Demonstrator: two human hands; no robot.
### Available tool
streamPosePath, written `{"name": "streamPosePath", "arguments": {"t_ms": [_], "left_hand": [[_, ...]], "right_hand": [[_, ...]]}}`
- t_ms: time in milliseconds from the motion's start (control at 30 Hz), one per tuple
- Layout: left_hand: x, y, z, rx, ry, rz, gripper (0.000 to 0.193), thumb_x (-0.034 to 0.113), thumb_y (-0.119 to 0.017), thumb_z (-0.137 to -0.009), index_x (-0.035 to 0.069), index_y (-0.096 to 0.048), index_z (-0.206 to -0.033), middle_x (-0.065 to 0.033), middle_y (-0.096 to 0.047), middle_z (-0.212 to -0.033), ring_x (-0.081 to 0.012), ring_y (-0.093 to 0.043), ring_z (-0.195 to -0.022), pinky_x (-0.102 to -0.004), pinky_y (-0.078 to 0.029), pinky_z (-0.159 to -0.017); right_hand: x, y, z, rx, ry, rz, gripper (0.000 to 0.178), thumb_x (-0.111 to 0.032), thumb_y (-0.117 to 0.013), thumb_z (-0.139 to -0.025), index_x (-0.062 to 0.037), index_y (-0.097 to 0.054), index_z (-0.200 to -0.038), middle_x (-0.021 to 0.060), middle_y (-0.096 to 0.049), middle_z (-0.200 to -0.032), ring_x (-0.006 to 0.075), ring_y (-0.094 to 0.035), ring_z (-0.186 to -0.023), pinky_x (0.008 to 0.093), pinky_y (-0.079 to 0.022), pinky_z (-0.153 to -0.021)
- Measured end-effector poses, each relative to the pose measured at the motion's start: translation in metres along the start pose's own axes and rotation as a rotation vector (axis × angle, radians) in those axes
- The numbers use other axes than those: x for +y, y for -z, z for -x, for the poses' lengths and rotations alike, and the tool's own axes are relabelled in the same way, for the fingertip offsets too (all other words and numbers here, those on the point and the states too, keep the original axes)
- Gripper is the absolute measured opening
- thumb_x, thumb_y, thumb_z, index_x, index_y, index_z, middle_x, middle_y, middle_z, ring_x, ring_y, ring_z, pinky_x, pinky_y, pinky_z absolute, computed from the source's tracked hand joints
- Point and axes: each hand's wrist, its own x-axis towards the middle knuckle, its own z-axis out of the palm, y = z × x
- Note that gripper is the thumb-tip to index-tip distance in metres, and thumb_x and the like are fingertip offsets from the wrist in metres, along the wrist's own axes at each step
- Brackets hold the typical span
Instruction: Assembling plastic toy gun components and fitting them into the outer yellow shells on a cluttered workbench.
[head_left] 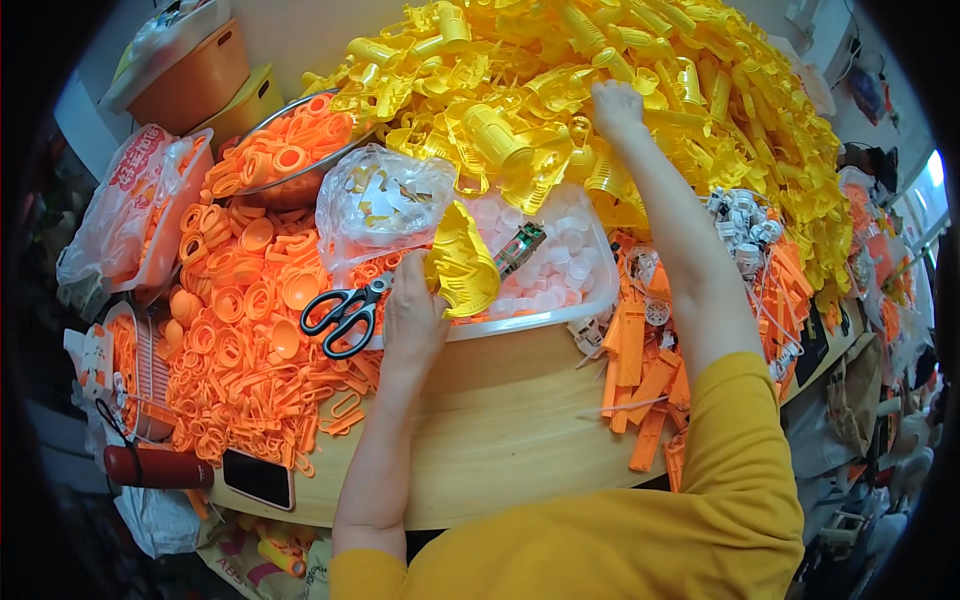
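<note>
My left hand (412,308) is closed around the edge of a curved yellow plastic shell piece (463,265), held up over the front of a white tray (520,322). Close to that hand, scissors (347,312) with dark handles lie on orange parts. Inside the tray are several translucent white caps (565,250), and a small green circuit-board-like part (521,247) rests on them. My right hand (617,106) reaches far out into a large heap of yellow plastic shells (520,90). Its fingers are curled; whatever they grip is hidden.
Orange plastic parts (250,330) are piled at left, near a metal bowl (325,165) and a clear plastic bag (385,195). A phone (258,480) and a red bottle (160,467) lie at the table's left edge. Orange strips (645,375) and white mechanisms (745,225) sit at right.
</note>
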Motion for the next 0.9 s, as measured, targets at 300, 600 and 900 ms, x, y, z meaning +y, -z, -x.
{"name": "streamPosePath", "arguments": {"t_ms": [300, 600, 900], "left_hand": [[-0.001, -0.001, 0.004, 0.037, -0.009, -0.061, 0.036, 0.005, -0.059, -0.08, 0.0, -0.044, -0.113, -0.0235, -0.054, -0.108, -0.0415, -0.054, -0.099, -0.0465, -0.045, -0.081], [-0.014, -0.012, -0.001, 0.187, -0.158, 0.052, 0.039, 0.01, -0.062, -0.079, 0.002, -0.047, -0.114, -0.0238, -0.057, -0.105, -0.0429, -0.055, -0.1, -0.046, -0.045, -0.082], [-0.002, 0.034, 0.052, 0.146, -0.392, 0.103, 0.047, 0.004, -0.062, -0.073, 0.003, -0.048, -0.118, -0.02, -0.055, -0.109, -0.0361, -0.054, -0.103, -0.0388, -0.045, -0.088]], "right_hand": [[0.025, 0.011, 0.016, 0.589, -0.221, -0.859, 0.01, -0.011, -0.054, -0.09, -0.0036, -0.056, -0.097, 0.0106, -0.063, -0.088, 0.0257, -0.066, -0.081, 0.0374, -0.055, -0.074], [0.081, 0.08, 0.074, 0.483, -0.527, -2.392, 0.016, -0.007, -0.048, -0.095, 0.0055, -0.046, -0.106, 0.0203, -0.055, -0.105, 0.0363, -0.061, -0.094, 0.045, -0.054, -0.088], [-0.021, 0.178, 0.347, 0.002, 0.064, -1.832, 0.008, -0.005, -0.055, -0.092, -0.0011, -0.055, -0.099, 0.011, -0.061, -0.101, 0.0188, -0.062, -0.093, 0.0318, -0.05, -0.085]]}}
